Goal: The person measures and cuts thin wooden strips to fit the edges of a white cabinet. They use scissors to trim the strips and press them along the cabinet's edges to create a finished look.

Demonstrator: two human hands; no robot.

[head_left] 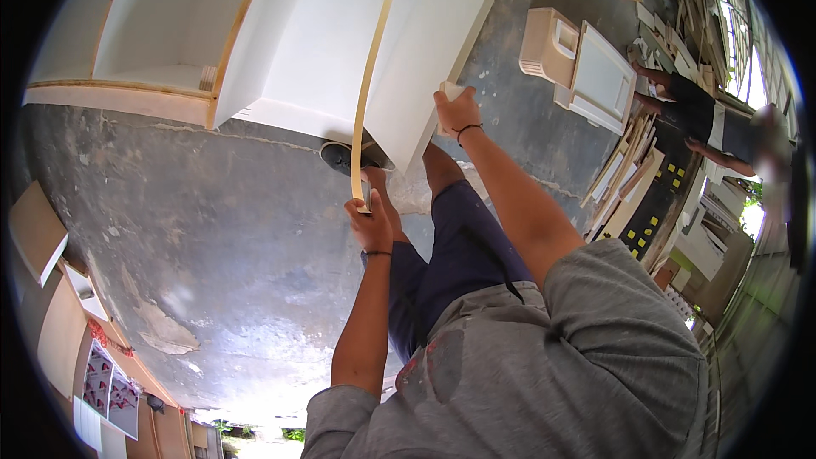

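Your hands are apart: left hand (369,221) clamped on the lower end of the tan strip (371,68), right hand (460,109) gripping a pale block (450,89) at the white panel's edge (463,68).

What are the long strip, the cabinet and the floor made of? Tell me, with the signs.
Strip: perhaps thin wood or plastic; smooth-looking, evenly tan.
Cabinet: probably wooden board, painted or laminated white; brownish front edges show.
Floor: likely concrete, worn smooth; grey, cracked, with pale patches.
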